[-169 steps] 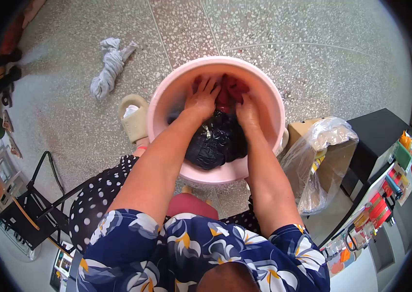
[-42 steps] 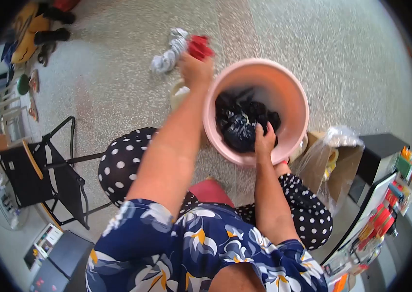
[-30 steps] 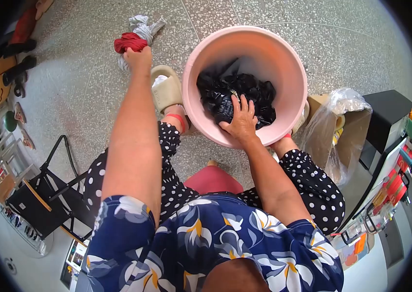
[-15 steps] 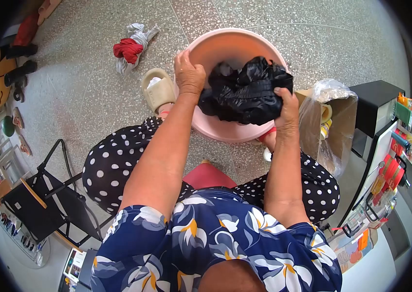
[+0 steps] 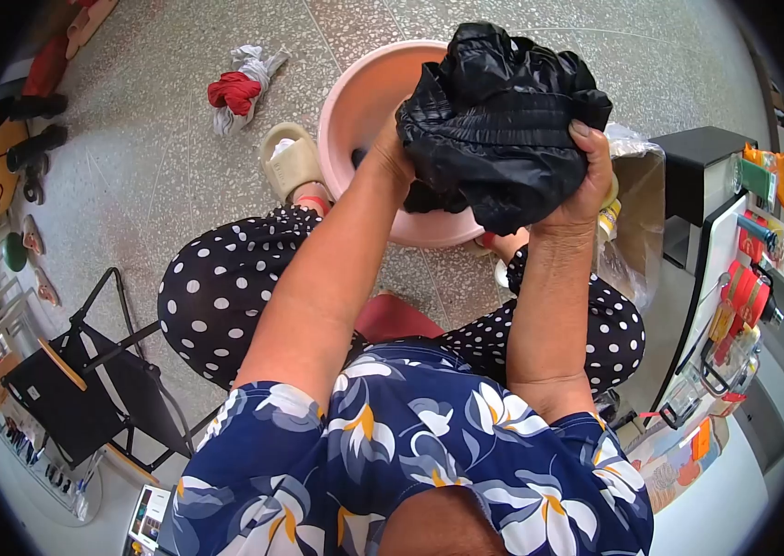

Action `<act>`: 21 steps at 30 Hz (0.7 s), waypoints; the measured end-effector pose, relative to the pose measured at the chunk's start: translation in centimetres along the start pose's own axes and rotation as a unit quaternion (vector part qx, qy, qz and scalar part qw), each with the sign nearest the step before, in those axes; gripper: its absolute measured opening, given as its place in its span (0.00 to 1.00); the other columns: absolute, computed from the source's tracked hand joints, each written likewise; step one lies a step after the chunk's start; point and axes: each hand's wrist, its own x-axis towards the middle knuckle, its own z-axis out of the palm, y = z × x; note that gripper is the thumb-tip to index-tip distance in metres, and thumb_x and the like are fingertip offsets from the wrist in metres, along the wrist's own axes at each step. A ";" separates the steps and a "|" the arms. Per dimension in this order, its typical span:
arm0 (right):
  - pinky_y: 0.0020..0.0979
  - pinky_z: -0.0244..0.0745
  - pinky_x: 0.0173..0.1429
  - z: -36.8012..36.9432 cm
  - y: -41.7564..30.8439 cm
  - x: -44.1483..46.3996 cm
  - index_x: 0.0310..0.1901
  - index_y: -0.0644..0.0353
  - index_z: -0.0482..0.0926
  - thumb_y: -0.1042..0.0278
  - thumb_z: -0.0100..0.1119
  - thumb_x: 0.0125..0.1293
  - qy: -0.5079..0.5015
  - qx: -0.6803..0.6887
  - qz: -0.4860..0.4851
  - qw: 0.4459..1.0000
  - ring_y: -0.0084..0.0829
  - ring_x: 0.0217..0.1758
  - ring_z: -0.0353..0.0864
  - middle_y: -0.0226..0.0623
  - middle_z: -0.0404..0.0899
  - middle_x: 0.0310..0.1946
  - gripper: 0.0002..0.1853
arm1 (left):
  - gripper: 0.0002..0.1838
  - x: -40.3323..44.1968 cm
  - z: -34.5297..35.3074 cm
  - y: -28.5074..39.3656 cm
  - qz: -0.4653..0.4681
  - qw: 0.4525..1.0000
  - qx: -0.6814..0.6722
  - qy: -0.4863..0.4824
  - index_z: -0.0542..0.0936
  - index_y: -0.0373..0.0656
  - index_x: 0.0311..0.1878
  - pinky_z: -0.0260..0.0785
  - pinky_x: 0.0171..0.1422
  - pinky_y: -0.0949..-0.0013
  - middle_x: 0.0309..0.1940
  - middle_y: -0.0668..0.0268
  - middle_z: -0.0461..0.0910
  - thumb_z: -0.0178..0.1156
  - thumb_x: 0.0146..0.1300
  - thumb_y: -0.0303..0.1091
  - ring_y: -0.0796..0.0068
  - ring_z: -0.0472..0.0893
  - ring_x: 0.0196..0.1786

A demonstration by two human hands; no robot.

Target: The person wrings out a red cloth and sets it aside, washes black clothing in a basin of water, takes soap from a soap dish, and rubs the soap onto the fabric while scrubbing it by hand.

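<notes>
A black chair [image 5: 58,394] stands left, a plastic-lined cardboard box [image 5: 642,190] right.

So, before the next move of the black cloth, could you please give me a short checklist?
1. Right hand gripping black cloth: ok, thumb against it.
2. Left hand gripping it: cannot tell, fingers hidden.
3. Black cloth clear of tub: cannot tell, rim partly hidden.
4. Tub empty: not ok, something dark inside.
5. Red cloth lying on grey cloth, outside tub: ok.

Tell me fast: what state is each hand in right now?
Left hand: holding the left side of the black garment, fingers hidden.
Right hand: closed on the same garment's right side, thumb showing in front.
</notes>
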 end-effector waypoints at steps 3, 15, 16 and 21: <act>0.45 0.75 0.55 -0.5 -0.7 -0.8 0.53 0.67 0.72 0.65 0.50 0.55 -0.030 0.006 -0.014 0.999 0.44 0.47 0.80 0.50 0.78 0.46 0.23 | 0.20 -0.4 0.8 1.2 0.033 0.996 0.082 0.031 0.73 0.36 0.53 0.78 0.49 0.64 0.44 0.55 0.80 0.53 0.62 0.39 0.66 0.83 0.42; 0.31 0.76 0.46 -16.0 12.3 0.5 0.42 0.62 0.76 0.67 0.60 0.52 0.144 -0.215 0.184 0.948 0.29 0.38 0.79 0.35 0.78 0.35 0.15 | 0.19 1.9 -4.6 4.2 -0.074 0.859 0.498 0.098 0.79 0.37 0.43 0.73 0.48 0.71 0.37 0.65 0.80 0.49 0.46 0.21 0.73 0.80 0.41; 0.31 0.75 0.49 -14.0 13.3 0.4 0.50 0.66 0.71 0.65 0.61 0.52 0.149 -0.261 0.150 0.942 0.30 0.42 0.78 0.37 0.77 0.40 0.24 | 0.18 1.8 -6.1 3.9 -0.107 0.800 0.577 0.123 0.80 0.37 0.42 0.72 0.50 0.70 0.35 0.63 0.81 0.50 0.45 0.23 0.69 0.80 0.41; 0.39 0.64 0.62 -19.1 20.2 1.6 0.57 0.72 0.69 0.46 0.59 0.57 0.010 -0.630 0.174 0.757 0.48 0.58 0.71 0.55 0.71 0.56 0.36 | 0.36 3.2 -8.3 2.9 -0.246 0.414 0.849 0.220 0.73 0.38 0.57 0.50 0.66 0.41 0.63 0.53 0.63 0.63 0.46 0.50 0.53 0.57 0.68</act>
